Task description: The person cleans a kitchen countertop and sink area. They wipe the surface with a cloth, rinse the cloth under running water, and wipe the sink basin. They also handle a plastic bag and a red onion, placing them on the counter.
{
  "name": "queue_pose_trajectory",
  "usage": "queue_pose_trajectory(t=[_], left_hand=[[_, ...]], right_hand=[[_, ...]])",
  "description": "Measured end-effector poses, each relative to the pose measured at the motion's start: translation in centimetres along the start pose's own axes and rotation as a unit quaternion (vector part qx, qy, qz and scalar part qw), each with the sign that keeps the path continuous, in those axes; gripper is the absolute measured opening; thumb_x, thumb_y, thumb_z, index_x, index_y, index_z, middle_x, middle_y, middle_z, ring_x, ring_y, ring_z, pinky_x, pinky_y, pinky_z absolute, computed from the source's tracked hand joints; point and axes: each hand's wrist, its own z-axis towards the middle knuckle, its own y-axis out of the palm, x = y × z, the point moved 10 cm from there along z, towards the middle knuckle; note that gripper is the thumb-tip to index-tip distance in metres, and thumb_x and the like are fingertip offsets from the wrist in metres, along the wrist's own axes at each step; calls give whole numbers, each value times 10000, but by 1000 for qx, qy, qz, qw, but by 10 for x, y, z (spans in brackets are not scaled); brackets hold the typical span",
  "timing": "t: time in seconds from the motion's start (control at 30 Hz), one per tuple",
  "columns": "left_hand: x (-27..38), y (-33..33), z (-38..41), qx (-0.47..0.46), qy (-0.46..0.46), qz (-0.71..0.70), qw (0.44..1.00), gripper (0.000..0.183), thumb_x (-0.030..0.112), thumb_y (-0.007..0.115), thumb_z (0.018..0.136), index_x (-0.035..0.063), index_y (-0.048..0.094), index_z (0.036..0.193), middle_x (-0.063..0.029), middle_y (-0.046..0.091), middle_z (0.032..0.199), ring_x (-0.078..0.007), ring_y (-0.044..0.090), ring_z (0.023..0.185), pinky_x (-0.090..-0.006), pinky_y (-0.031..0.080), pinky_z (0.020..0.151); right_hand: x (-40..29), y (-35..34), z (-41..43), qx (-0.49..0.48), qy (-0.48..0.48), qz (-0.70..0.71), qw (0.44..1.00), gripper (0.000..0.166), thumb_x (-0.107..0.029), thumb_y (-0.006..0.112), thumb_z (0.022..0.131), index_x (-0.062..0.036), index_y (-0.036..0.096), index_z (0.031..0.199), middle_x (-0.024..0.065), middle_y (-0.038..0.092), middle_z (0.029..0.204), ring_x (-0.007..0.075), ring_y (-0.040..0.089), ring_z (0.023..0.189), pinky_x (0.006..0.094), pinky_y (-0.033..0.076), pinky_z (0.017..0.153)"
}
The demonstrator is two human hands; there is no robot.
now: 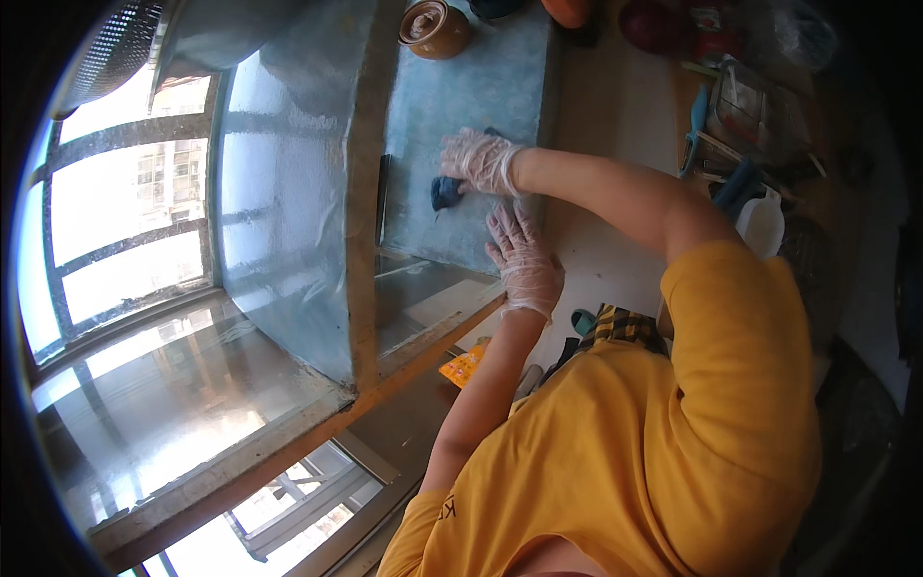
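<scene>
My right hand [482, 163], in a thin clear plastic glove, presses down on a pale blue covered surface [469, 101]. Under it is a bunched dark blue cloth [445, 193], which sticks out past the fingers. Most of the cloth is hidden by the hand. Closer to my body, my left hand [528, 267] wears the same kind of glove. Its fingers are spread and it holds nothing; the fingertips rest at the edge of the blue surface, beside the corner of a wooden-edged shelf [433, 328].
A lidded brown clay pot [441, 36] stands on the blue surface's far end. A wooden post [363, 202] rises left of my hands, with a barred window [130, 202] beyond. At right, a glass container [743, 101] sits among cluttered kitchen items. An orange packet [464, 366] lies below my left forearm.
</scene>
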Motion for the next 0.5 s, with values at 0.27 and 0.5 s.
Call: queue_pose_trajectory(t=[0.27,0.5], left_hand=[[8,-8,-4,59,32,8,998,956,151,633,706,-23,23,1421,-275,38,1467,-460,35,1359,-572,108,1069],[14,-5,-9,55,41,-10,998,896,119,609,712,-21,77,1420,-270,84,1464,-448,65,1361,-544,124,1082]], right_hand=[[147,-50,-51,169,451,-152,863,441,-367,478,881,-133,493,1255,49,451,1321,270,319,1292,455,238,1039],[201,-74,-63,257,465,-223,817,441,-230,463,860,-108,464,1283,68,405,1356,273,341,1258,437,324,963]])
